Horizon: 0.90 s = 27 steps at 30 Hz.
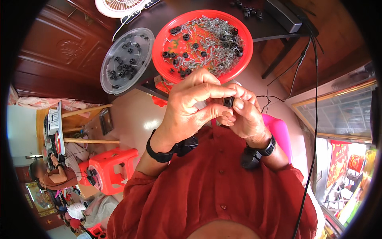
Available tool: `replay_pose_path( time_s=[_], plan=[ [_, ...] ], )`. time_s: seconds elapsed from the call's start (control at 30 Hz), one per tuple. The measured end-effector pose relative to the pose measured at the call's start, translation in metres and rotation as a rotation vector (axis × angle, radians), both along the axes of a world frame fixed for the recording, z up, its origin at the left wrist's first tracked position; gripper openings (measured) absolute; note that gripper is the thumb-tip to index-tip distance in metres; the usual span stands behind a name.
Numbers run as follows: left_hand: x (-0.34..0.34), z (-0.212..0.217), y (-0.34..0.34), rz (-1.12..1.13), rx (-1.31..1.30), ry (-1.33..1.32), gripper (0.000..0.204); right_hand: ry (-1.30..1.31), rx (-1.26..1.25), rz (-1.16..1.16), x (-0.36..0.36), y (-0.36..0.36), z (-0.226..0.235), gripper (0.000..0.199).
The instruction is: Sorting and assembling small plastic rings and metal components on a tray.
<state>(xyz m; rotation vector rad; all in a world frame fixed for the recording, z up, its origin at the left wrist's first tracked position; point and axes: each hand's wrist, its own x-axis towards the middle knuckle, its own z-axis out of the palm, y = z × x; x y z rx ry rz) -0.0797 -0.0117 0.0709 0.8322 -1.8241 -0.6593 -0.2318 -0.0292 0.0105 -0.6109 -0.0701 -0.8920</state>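
My left hand point(190, 104) and my right hand point(248, 115) meet in front of my chest. Between their fingertips is a small round black plastic part point(229, 102), pinched from both sides. The fingers hide some of it. Just beyond my hands stands a red tray point(156, 44) with a raised rim, full of loose metal screws or pins point(217, 30) and several black round parts point(195, 46). To its left, a clear round plastic lid or shallow tray point(107, 65) carries more black parts point(126, 68), some with thin metal pins.
The dark table point(159, 22) bears a white fan point(119, 8) and more black pieces point(251, 12). A black cable point(316, 99) hangs at my right. Left are a red plastic stool point(115, 169) and a seated person point(59, 177) at another table. A pink chair point(278, 133) is beside me.
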Motion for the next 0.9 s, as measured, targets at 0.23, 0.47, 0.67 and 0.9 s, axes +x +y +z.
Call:
replay_pose_path(
  time_s=[0.23, 0.47, 0.67, 0.9],
  plan=[
    [-0.005, -0.001, 0.006, 0.093, -0.041, -0.093, 0.032, -0.080, 0.110, 0.128, 0.002, 0.003, -0.007, 0.034],
    [-0.014, 0.005, 0.006, 0.162, -0.107, -0.185, 0.031, -0.119, 0.283, 0.229, -0.003, 0.001, -0.014, 0.038],
    [-0.006, -0.015, 0.009, 0.122, -0.068, -0.160, 0.025, 0.014, 0.268, 0.129, -0.012, 0.001, -0.027, 0.033],
    [0.049, -0.100, 0.012, 0.162, 0.990, 0.384, 0.012, 0.147, 0.108, -0.022, -0.034, -0.008, -0.025, 0.032]
  ],
)
